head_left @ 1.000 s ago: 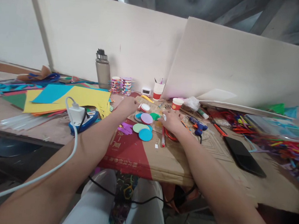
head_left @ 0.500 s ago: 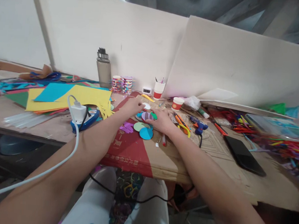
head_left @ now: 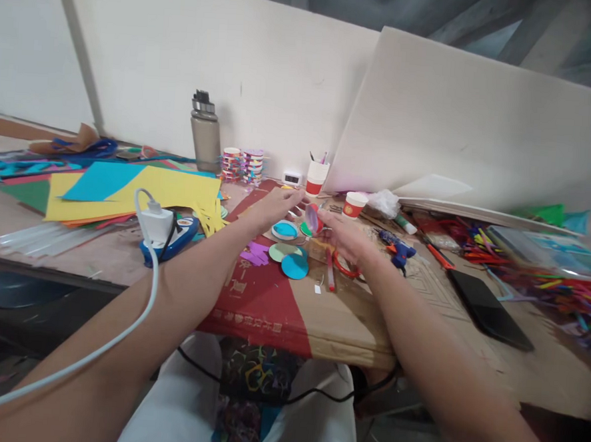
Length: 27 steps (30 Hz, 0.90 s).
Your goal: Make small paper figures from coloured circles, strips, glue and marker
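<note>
My left hand (head_left: 275,204) and my right hand (head_left: 345,235) are raised just above the cardboard sheet (head_left: 290,307), close together. Between their fingertips is a purple paper circle with a red rim (head_left: 312,218), tilted on edge; both hands touch it. Below them lie a blue circle on a white ring (head_left: 285,230), a pale green circle (head_left: 279,252), a cyan circle (head_left: 294,266) and a green one (head_left: 305,230). Purple paper scraps (head_left: 254,253) lie to the left, a red pen (head_left: 330,270) and red-handled scissors (head_left: 345,267) under my right hand.
Yellow and blue paper sheets (head_left: 142,188), a white charger on a blue power strip (head_left: 162,229), a metal bottle (head_left: 205,132), stacked tape rolls (head_left: 241,166), paper cups (head_left: 316,177), a blue glue gun (head_left: 396,248), a black phone (head_left: 488,306) and colourful sticks (head_left: 547,276) crowd the table.
Both hands rose off the cardboard with the purple circle, which now stands tilted between them. The blue circle on the ring is uncovered.
</note>
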Motion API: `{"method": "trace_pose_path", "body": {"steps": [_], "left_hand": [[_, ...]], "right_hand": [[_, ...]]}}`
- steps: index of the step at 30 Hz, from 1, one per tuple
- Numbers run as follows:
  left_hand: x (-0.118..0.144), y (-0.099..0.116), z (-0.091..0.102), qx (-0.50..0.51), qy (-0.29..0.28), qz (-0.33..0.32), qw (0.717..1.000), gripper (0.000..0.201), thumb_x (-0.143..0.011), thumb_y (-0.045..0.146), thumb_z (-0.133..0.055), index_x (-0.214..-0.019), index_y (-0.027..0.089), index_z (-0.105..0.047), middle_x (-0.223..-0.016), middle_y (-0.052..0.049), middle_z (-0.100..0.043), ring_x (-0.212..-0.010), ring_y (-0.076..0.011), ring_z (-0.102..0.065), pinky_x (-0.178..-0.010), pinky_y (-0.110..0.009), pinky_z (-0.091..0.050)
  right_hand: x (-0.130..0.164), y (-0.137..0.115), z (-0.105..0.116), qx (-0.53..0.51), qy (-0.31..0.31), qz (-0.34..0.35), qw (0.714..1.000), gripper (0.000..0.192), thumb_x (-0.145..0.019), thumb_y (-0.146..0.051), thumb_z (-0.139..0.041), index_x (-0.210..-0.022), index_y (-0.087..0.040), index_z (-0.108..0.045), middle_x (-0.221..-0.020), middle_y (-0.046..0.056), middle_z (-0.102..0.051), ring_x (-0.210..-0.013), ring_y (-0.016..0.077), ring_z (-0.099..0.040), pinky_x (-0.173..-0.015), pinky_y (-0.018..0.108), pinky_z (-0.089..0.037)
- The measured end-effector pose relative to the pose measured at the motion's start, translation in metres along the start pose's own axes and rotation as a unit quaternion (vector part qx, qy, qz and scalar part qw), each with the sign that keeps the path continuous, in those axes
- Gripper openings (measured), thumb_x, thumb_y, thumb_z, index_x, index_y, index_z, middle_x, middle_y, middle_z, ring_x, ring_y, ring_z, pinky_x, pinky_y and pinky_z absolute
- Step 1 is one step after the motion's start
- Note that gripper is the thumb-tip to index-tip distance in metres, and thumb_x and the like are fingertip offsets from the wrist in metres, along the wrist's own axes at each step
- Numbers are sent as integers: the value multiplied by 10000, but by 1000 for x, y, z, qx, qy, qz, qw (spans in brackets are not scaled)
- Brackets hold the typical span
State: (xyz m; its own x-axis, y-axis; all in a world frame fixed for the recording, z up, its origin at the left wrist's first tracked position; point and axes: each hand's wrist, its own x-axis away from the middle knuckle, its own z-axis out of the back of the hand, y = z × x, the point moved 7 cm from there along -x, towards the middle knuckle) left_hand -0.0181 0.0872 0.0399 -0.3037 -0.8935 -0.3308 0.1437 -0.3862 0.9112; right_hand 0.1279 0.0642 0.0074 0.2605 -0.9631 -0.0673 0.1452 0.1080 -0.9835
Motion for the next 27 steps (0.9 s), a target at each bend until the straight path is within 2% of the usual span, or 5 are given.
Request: {"method": "trace_pose_path", "body": {"steps": [3, 8, 17, 23, 27], "left_hand": [[3, 4, -8, 53, -19, -4, 998, 361, -836, 473, -598, -926, 146, -724, -889, -89, -684, -790, -186, -626, -639, -272, -472], [6, 12, -21, 35, -84, -43, 995, 306, -732, 359, -734, -946, 142, -707, -890, -56, -689, -785, -152, -613, -703, -270, -472], [3, -2, -9, 100, 22, -11, 995, 236, -671, 296, -770, -807, 134, -666, -762, -5, -643, -650, -95, -549, -597, -220, -417], [-2, -15, -4, 260, 33, 29, 965, 416, -580, 286, -853, -900, 150, -625, -806, -15, -654, -664, -110, -598, -556, -213, -435], [-2, -16, -2, 285, 40, 61, 956, 317, -625, 215, -804, -864, 149, -607, -805, -23, -654, -644, -111, -607, -507, -205, -428]], "right_hand": [[2, 5, -3, -151, -31, -54, 987, 286, -920, -474, -505, -947, -208, -609, -825, 22, -665, -618, 124, -588, -641, 284, -513], [3, 4, -10, -205, -63, -52, 975, 335, -930, -517, -488, -946, -204, -604, -742, 15, -646, -555, 117, -561, -578, 259, -515], [0, 8, 4, -193, -16, -63, 979, 454, -959, -552, -390, -852, -166, -603, -645, 30, -644, -524, 113, -561, -515, 215, -468], [-1, -5, 38, -76, 123, 2, 989, 294, -903, -413, -526, -849, -149, -642, -759, 44, -664, -529, 84, -526, -522, 202, -427], [8, -28, 61, 181, 204, 67, 960, 232, -872, -362, -527, -809, -167, -637, -798, 51, -688, -595, 119, -564, -584, 241, -432]]}}
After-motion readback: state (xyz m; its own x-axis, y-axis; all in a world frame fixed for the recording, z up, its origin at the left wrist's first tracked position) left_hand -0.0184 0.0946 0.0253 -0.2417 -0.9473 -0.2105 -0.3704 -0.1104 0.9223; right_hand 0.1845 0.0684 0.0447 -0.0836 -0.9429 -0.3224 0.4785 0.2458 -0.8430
